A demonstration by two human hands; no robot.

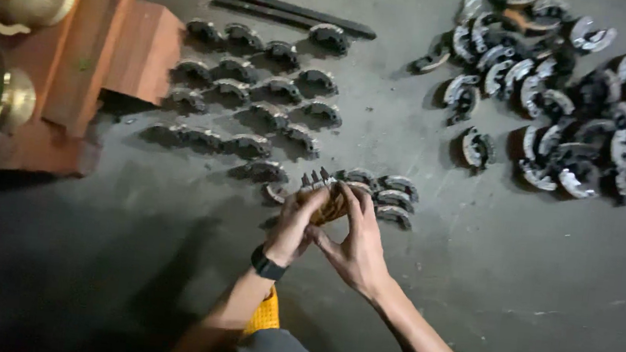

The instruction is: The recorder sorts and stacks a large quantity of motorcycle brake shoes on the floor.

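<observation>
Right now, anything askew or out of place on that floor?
Mostly tidy: curved metal shoes lie in neat rows at left, but the batch at right is a jumbled heap, with one stray apart from it. Both hands, left and right, grip a stack of pieces.

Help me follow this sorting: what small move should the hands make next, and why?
Probably set the curved part down at the end of the nearest row. Both hands, left and right, grip it just above that row, where like parts lie side by side, while the pile sits farther off.
</observation>
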